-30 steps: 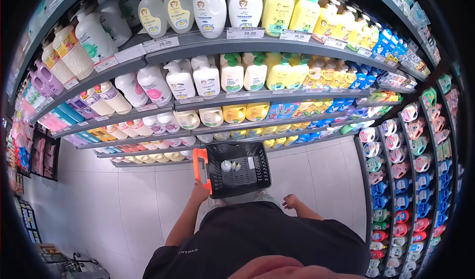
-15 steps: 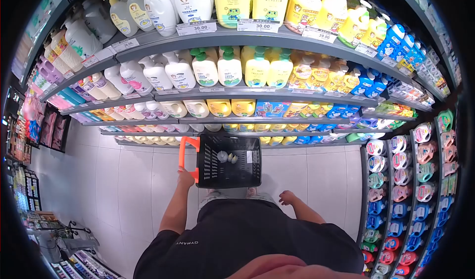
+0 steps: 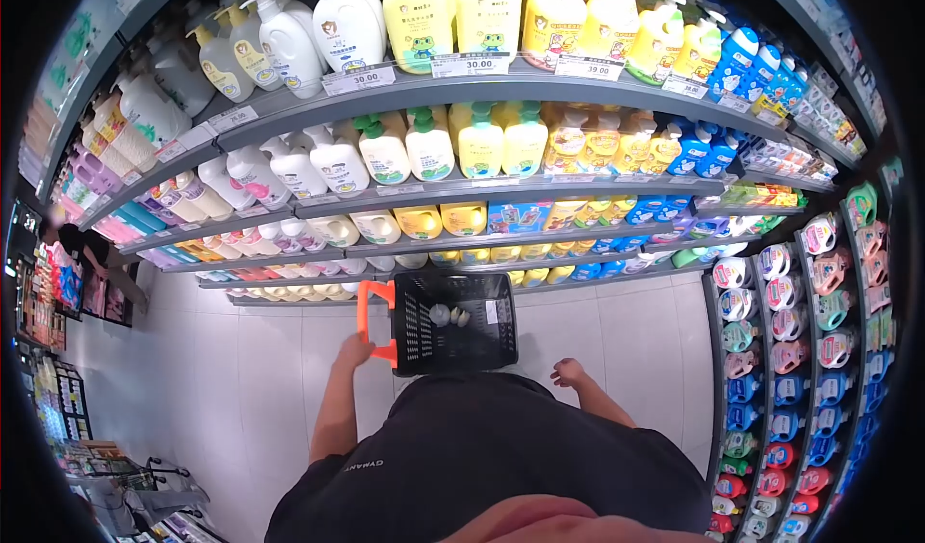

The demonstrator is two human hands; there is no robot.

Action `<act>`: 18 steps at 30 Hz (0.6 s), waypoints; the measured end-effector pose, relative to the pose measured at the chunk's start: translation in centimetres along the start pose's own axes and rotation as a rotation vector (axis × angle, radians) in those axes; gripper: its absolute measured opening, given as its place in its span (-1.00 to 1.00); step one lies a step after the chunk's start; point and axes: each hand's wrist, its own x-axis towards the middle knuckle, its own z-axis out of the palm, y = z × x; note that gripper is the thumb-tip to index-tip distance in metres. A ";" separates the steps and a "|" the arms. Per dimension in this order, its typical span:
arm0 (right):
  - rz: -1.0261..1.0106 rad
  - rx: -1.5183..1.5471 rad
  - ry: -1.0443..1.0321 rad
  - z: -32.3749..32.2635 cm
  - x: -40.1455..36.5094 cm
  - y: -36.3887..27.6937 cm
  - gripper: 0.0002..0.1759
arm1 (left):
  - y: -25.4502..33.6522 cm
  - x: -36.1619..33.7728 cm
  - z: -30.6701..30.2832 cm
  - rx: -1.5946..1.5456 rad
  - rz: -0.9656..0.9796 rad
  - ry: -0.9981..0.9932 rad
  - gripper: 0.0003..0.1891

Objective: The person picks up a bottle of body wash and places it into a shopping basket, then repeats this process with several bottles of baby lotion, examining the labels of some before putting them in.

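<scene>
My left hand (image 3: 356,351) is wrapped round the orange handle (image 3: 363,304) of a black shopping basket (image 3: 501,350). In the basket lie a roundish pale item (image 3: 439,315) and a few small yellowish-white items (image 3: 460,317), too small to name. My right hand (image 3: 568,372) hangs to the right of the basket, apart from it. It holds nothing, and its fingers are loosely bent and slightly apart.
Ahead, curved shelves (image 3: 405,189) carry pump bottles (image 3: 482,27) in white, yellow and blue, with price tags (image 3: 361,78) along the edge. On the right stands a rack of detergent bottles (image 3: 740,389). A person in dark clothes (image 3: 92,249) is at the far left, over the tiled floor (image 3: 260,379).
The basket and my left hand have shifted slightly right and down in view. My right hand has moved slightly right. A person has appeared at the far left.
</scene>
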 end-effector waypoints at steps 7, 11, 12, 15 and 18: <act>0.065 0.009 -0.051 0.8 -0.5 0.2 -0.59 | 17.3 -3.2 -30.0 -0.456 0.529 0.867 -0.59; -0.005 -0.096 -0.124 -0.3 1.4 1.5 -0.64 | 25.6 -6.3 -41.0 -0.277 0.816 1.102 -0.45; -0.049 -0.134 -0.155 -0.6 2.2 2.4 -0.66 | 27.3 -6.7 -42.9 -0.250 0.828 1.104 -0.42; -0.165 -0.276 -0.129 -0.8 1.6 1.5 -0.68 | 30.0 -4.0 -46.9 -0.192 0.831 1.148 -0.24; 0.019 0.007 -0.084 0.2 0.5 -0.7 -0.67 | 32.2 -1.6 -48.9 -0.261 0.803 1.050 -0.05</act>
